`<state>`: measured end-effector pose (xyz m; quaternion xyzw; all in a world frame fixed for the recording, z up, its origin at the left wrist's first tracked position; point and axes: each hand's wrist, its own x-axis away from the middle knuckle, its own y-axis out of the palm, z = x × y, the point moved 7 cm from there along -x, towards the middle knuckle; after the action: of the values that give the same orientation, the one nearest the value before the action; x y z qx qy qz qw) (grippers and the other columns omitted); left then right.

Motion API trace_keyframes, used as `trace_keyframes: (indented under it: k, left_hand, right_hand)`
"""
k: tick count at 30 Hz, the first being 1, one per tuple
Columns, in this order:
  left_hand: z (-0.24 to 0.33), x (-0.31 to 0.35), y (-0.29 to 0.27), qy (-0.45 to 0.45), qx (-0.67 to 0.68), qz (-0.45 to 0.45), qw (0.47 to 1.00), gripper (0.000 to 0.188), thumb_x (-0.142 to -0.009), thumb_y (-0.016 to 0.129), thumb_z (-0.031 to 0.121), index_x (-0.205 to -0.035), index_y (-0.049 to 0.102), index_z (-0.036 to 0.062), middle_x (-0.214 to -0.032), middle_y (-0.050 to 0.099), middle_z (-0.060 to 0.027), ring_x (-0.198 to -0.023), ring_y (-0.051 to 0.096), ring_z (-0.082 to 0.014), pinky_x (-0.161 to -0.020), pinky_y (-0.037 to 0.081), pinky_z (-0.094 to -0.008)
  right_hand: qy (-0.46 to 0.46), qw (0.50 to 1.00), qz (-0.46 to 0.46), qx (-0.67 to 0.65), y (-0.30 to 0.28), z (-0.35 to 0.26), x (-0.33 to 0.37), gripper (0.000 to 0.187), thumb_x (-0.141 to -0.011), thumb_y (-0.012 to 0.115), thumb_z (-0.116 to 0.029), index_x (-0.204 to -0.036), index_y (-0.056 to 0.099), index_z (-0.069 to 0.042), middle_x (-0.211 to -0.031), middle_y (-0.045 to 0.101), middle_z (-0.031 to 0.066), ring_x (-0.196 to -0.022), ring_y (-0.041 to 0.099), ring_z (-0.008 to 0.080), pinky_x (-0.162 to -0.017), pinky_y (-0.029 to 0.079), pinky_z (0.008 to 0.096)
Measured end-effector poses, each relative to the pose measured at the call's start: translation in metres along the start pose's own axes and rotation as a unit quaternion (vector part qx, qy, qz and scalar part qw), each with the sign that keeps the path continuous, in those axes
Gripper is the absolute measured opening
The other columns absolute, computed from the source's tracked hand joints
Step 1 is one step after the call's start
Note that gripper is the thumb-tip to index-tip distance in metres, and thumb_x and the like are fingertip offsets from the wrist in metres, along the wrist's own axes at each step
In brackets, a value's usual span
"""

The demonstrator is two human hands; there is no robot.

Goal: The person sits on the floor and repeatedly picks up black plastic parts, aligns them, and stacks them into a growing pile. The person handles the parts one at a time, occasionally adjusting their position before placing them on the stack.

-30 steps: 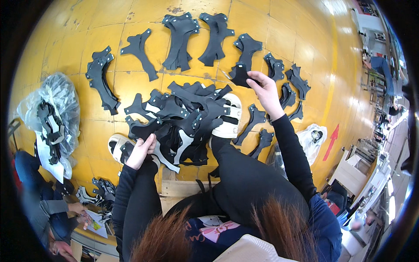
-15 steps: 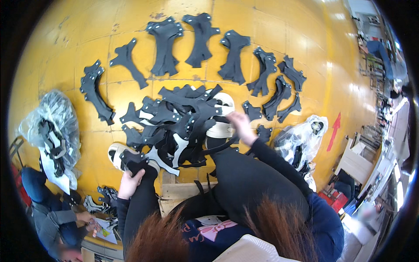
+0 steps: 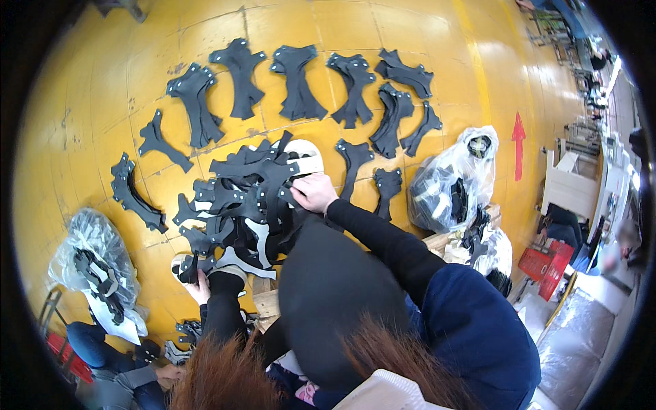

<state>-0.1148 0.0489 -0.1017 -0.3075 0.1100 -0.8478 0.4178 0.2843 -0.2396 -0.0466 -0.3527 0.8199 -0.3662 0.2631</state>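
Posture first: how is the right hand (image 3: pixel 316 193) held?

"Back upward, fingers bent and pointing left, with the black-sleeved forearm (image 3: pixel 386 239) slanting in behind them from the lower right."

"Does it have hold of anything?"

"I can't tell. Its fingertips meet the right edge of the pile of black pieces (image 3: pixel 236 167), but whether they pinch one is hidden."

"And the left hand (image 3: pixel 199 291)?"

"It sits closer to the body, fingers pointing away, closed on a dark piece (image 3: pixel 190 269) that juts out just beyond and left of the fingertips."

"How do the pieces look?"

"Flat, matte, with forked ends and small pale dots near the tips. Left of the right fingertips they overlap at all angles. Nearer the body than those fingertips, a pale grey strip (image 3: pixel 260 240) with a forked top shows among them."

"What lies farther off?"

"Past the right fingers, neater black stacks (image 3: pixel 301 85) spread in an arc over the yellow floor (image 3: pixel 287 29). A white shoe (image 3: pixel 311 164) shows just beyond those fingers, and a clear plastic bag (image 3: pixel 432 198) stands well to their right."
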Motion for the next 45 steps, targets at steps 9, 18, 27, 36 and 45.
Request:
trace_keyframes:
  k: [9, 18, 27, 36, 45]
  left_hand:
    - [0.042, -0.015, 0.014, -0.007, -0.120, -0.015, 0.993, 0.038, -0.094, 0.064, 0.027, -0.062, 0.057, 0.0072, -0.050, 0.051, -0.0005, -0.044, 0.047, -0.0082, -0.042, 0.033, -0.0254]
    - [0.046, -0.020, 0.013, -0.035, -0.110, 0.007, 0.993, 0.037, -0.093, 0.065, 0.028, -0.064, 0.058, 0.0070, -0.051, 0.051, -0.0003, -0.044, 0.047, -0.0078, -0.042, 0.033, -0.0252]
    - [0.042, -0.024, 0.005, -0.052, -0.091, 0.017, 0.994, 0.036, -0.093, 0.066, 0.028, -0.065, 0.059, 0.0068, -0.052, 0.052, -0.0001, -0.045, 0.046, -0.0075, -0.042, 0.032, -0.0250]
    - [0.037, -0.026, 0.004, -0.058, -0.073, 0.025, 0.995, 0.034, -0.092, 0.067, 0.028, -0.066, 0.060, 0.0066, -0.053, 0.052, 0.0001, -0.045, 0.046, -0.0072, -0.042, 0.032, -0.0248]
    - [0.032, -0.034, 0.005, -0.080, -0.053, 0.036, 0.995, 0.033, -0.092, 0.068, 0.028, -0.068, 0.061, 0.0065, -0.054, 0.053, 0.0003, -0.045, 0.046, -0.0069, -0.042, 0.031, -0.0246]
  right_hand:
    - [0.014, 0.997, 0.063, -0.032, -0.011, -0.001, 0.005, 0.017, -0.086, 0.062, -0.024, -0.074, 0.058, -0.012, -0.064, 0.060, 0.0064, -0.062, 0.062, 0.0261, -0.060, 0.048, 0.0392]
    - [0.025, 0.993, 0.094, -0.071, -0.013, 0.003, 0.009, 0.015, -0.086, 0.062, -0.022, -0.077, 0.061, -0.010, -0.068, 0.063, 0.0079, -0.066, 0.065, 0.0269, -0.064, 0.050, 0.0405]
    - [0.037, 0.992, 0.101, -0.060, -0.013, 0.004, 0.011, 0.015, -0.086, 0.062, -0.022, -0.076, 0.062, -0.010, -0.068, 0.064, 0.0092, -0.067, 0.066, 0.0277, -0.065, 0.051, 0.0407]
    - [0.034, 0.991, 0.109, -0.066, -0.016, 0.002, 0.011, 0.014, -0.084, 0.063, -0.020, -0.075, 0.062, -0.010, -0.067, 0.064, 0.0108, -0.064, 0.065, 0.0292, -0.064, 0.051, 0.0415]
    - [0.026, 0.989, 0.127, -0.069, -0.017, 0.002, 0.010, 0.014, -0.084, 0.063, -0.020, -0.074, 0.062, -0.010, -0.066, 0.063, 0.0109, -0.064, 0.065, 0.0293, -0.063, 0.051, 0.0411]
